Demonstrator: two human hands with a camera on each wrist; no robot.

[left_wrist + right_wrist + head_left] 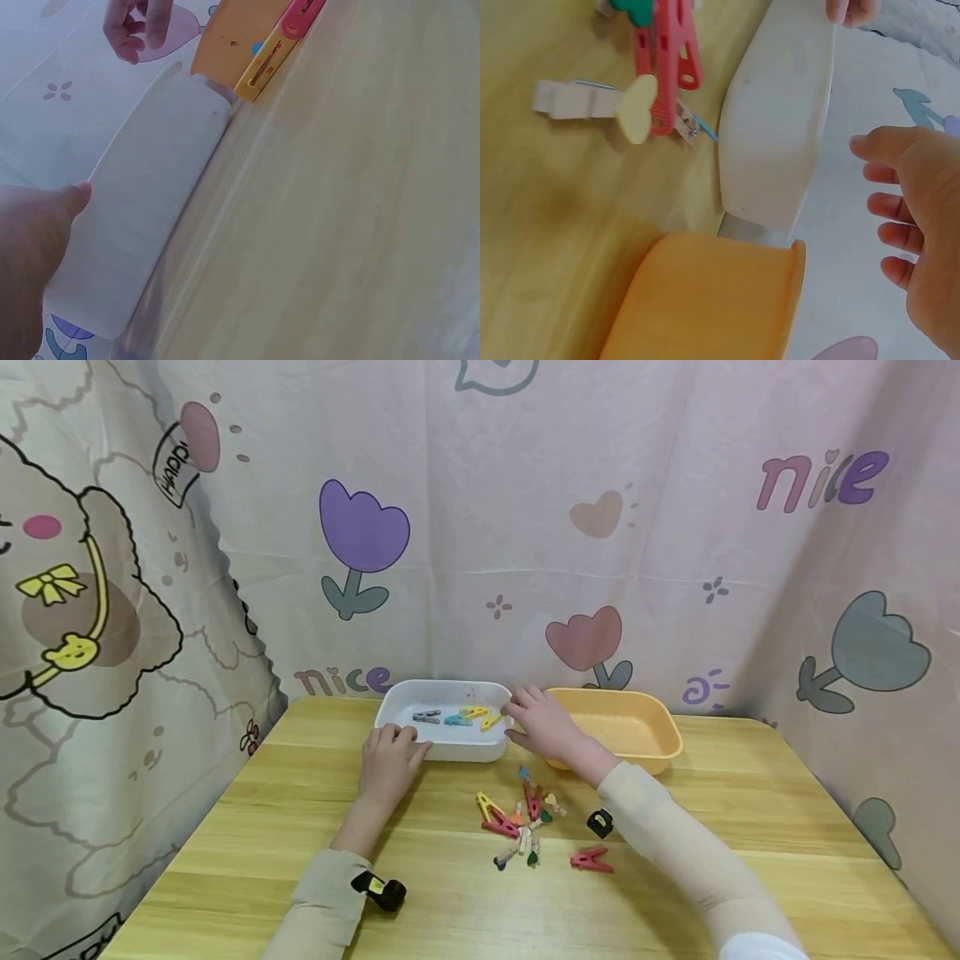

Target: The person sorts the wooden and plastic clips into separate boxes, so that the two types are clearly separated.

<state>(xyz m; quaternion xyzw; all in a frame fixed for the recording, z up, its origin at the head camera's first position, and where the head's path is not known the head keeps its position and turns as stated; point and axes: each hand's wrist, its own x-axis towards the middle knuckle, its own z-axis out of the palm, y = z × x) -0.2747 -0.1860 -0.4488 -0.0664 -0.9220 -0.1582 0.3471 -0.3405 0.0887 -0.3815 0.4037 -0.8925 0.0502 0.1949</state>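
My left hand [386, 766] grips the near left rim of a white plastic tub [450, 752], its thumb on the outer wall; the other fingers are hidden in the left wrist view. Inside the tub lie grey, blue and yellow clothespins [491, 722]. Above the tub's right end hovers my right hand [546, 724], fingers loosely bent and holding nothing, as the right wrist view [930, 217] shows. On the table in front sits a loose pile of clothespins: red plastic ones [501, 823], a yellow one [489, 806], and small wooden ones [523, 839] with coloured shapes.
An orange tub [660, 727] stands right of the white one, partly behind my right forearm. Apart from the pile, one red clothespin [592, 860] lies to the right. A printed curtain [480, 527] hangs behind the wooden table [450, 902].
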